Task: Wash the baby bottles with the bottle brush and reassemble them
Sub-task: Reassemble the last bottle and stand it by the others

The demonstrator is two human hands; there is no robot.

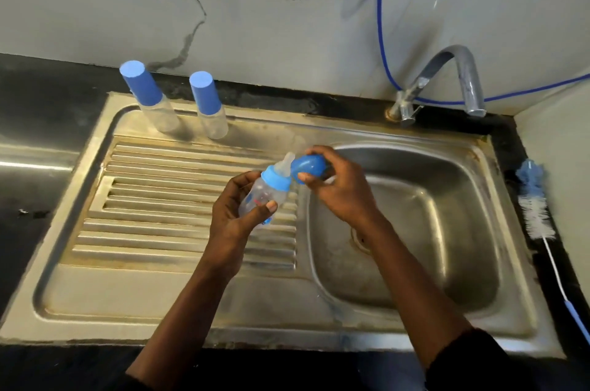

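Holding a small clear plastic baby bottle (265,197) with a blue screw collar (276,180) and a pale soft teat (285,164), the left hand (234,218) has its grip closed round the bottle body, just left of the steel sink basin (447,199), above the ribbed drainer (159,199). The right hand (340,191) pinches a blue dome-shaped plastic cap (308,165) in its grip, tilted, right beside the teat.

I judge the step concerns this cap, but going on or coming off I cannot tell. Next, the cap needs lining up straight with the collar.

Two more clear bottles (209,105) with tall blue caps stand upright behind and left of the basin. A white-and-blue bristle bottle brush (534,208) lies on the dark worktop (507,148) right of the basin.
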